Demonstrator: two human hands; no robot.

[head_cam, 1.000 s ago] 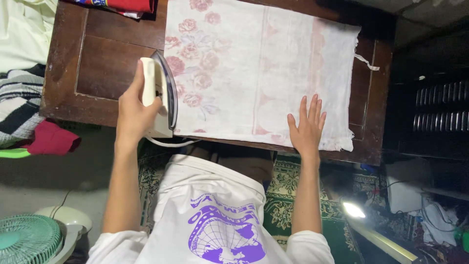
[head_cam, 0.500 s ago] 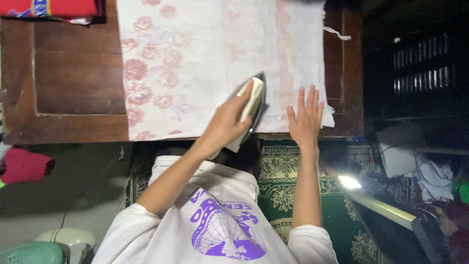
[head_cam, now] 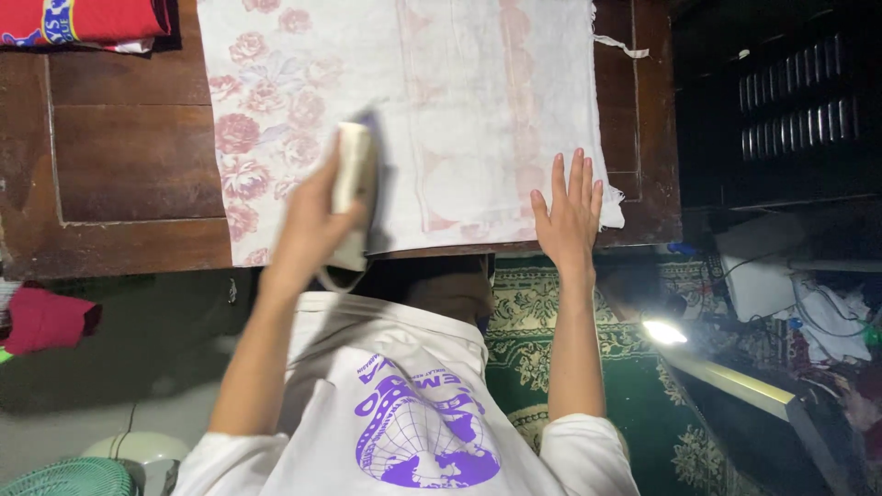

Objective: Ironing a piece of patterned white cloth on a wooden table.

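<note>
A white cloth (head_cam: 459,92) with pink roses and pink stripes lies flat on a dark wooden table (head_cam: 129,165). My left hand (head_cam: 312,230) grips the handle of a cream electric iron (head_cam: 354,174), which rests on the cloth near its front edge, left of the middle; the iron is blurred by motion. My right hand (head_cam: 565,216) lies flat with its fingers spread on the cloth's near right corner, holding nothing. The iron's cord (head_cam: 333,278) loops below the table's edge.
A folded red cloth (head_cam: 83,18) sits at the table's far left corner. Below the table lie a green patterned carpet (head_cam: 542,321), a red garment (head_cam: 46,317), a green fan (head_cam: 64,478) and a bright lamp (head_cam: 663,331). Dark shelves (head_cam: 790,110) stand at the right.
The iron went from the cloth's left edge across to beside my right hand, then slid back left to the middle. My right hand stayed flat on the corner.
</note>
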